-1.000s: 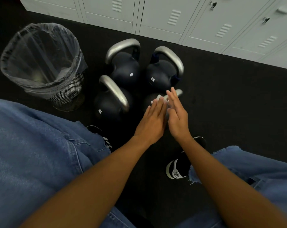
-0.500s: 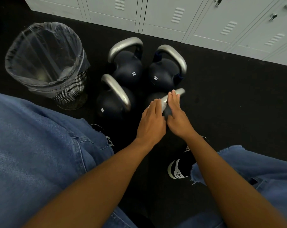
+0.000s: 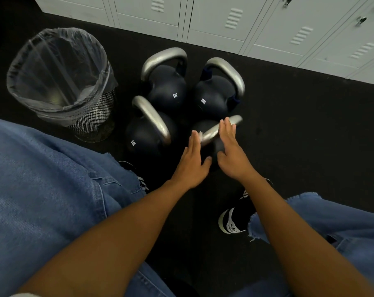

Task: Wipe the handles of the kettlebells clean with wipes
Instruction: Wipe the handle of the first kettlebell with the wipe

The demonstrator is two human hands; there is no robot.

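Four dark blue round kettlebells with bare silver metal handles stand bunched on the black rubber floor (image 3: 299,129). The near-right kettlebell (image 3: 203,127) is mostly hidden behind the hands; its handle (image 3: 211,132) runs slantwise between them. The left hand (image 3: 192,162) and the right hand (image 3: 232,152) flank that handle with fingers straight and palms facing each other, apart at the thumbs. A scrap of white wipe (image 3: 200,134) shows at the left fingertips against the handle; whether it is pinched or only pressed cannot be told. The near-left kettlebell (image 3: 146,138), the far-left kettlebell (image 3: 166,91) and the far-right kettlebell (image 3: 214,97) crowd close beside and behind. A black mesh waste bin lined with a clear plastic bag (image 3: 59,76) stands to the left, pale grey metal lockers (image 3: 224,20) behind. Blue denim knees (image 3: 44,189) and a black-and-white trainer (image 3: 233,221) fill the foreground.
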